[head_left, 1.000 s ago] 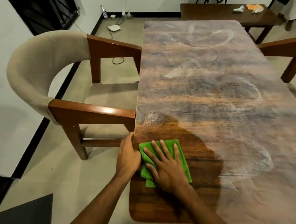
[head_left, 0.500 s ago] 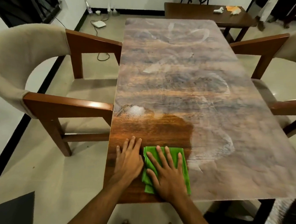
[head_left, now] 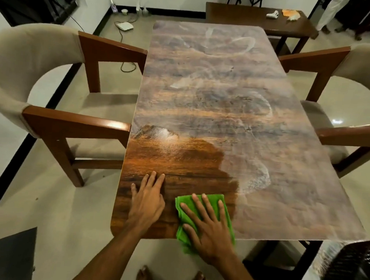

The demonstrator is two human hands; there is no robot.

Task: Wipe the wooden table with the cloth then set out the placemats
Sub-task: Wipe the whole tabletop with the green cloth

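A long wooden table runs away from me, filmed with whitish dust except for a dark, clean patch at its near left corner. A folded green cloth lies at the near edge, partly hanging over it. My right hand presses flat on the cloth with fingers spread. My left hand rests flat on the clean wood just left of the cloth, holding nothing. No placemats are in view.
A beige padded chair with wooden arms stands at the table's left, another at its right. A small side table with small items sits beyond the far end. A cable and white box lie on the floor. My bare feet show below.
My right hand has slid the cloth rightward along the near edge, away from my left hand. The clean dark patch has widened. My view has shifted right and centred on the table.
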